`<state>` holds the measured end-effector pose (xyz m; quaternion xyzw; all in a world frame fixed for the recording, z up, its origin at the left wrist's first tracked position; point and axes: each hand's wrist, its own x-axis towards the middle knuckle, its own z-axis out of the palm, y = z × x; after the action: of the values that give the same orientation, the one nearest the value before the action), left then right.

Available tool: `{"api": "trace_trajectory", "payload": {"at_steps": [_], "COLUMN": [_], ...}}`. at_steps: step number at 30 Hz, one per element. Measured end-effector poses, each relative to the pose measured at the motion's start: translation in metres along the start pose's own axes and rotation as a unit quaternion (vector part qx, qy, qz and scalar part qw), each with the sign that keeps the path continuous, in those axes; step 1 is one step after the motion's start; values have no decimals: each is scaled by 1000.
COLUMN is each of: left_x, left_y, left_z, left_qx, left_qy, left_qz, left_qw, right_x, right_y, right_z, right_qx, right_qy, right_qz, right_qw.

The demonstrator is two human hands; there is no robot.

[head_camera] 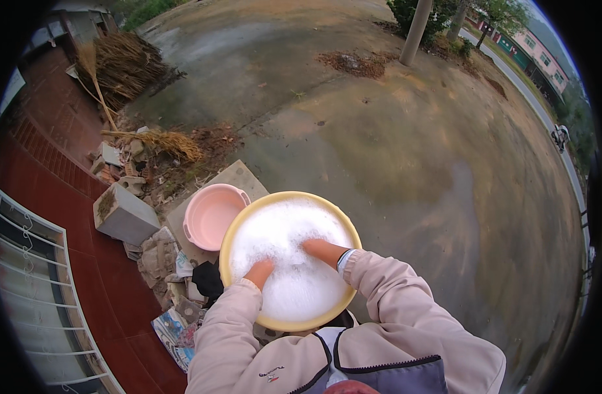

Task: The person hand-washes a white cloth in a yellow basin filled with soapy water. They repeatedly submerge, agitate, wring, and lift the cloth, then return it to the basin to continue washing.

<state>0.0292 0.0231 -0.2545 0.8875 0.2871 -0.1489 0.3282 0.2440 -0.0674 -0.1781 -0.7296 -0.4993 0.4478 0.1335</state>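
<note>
A round yellow plastic basin (354, 231) stands in front of me, filled with thick white suds (301, 290). Both my hands reach down into the foam near its middle. Of my left hand (261, 271), only the wrist and the back edge show; the fingers are under the suds. My right hand (317, 246) is likewise sunk past the knuckles, with a band and cuff at its wrist. Whatever the fingers may hold is hidden by foam. Touching or just behind the yellow rim at the left is a smaller pink plastic basin (211, 216) with side handles.
The pink basin rests on a pale slab (239, 180). Left of it lie a grey block (128, 212), rubble (128, 157), a black cloth-like item (208, 280) and a straw broom head (175, 144). Another broom (96, 81) leans on a brushwood pile (126, 64). Wet concrete (404, 162) spreads right.
</note>
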Motion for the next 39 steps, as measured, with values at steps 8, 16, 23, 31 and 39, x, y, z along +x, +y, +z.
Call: {"api": "trace_trajectory", "payload": {"at_steps": [8,16,23,31,39], "left_x": [-55,-80,-73,-37,-18], "left_y": [66,104,100,50,12], "left_z": [-101,-43,-29,-30,-6], "left_qx": [-108,150,146,-9,-35], "left_qy": [180,124,104,75,36], "left_qz": [-64,-34,-32,29,-4], "left_qw": [976,980,983,997,999], "right_x": [-97,-111,-53,-35,7], "right_y": [-90,-50,-45,-21,21], "right_z": [-45,-23,-9,-20,5], "right_qx": [-281,-213,-250,294,171], "right_qy": [104,183,50,-22,20], "right_qz": [-285,-104,-20,-82,7], "right_qw": [910,954,967,952,985]}}
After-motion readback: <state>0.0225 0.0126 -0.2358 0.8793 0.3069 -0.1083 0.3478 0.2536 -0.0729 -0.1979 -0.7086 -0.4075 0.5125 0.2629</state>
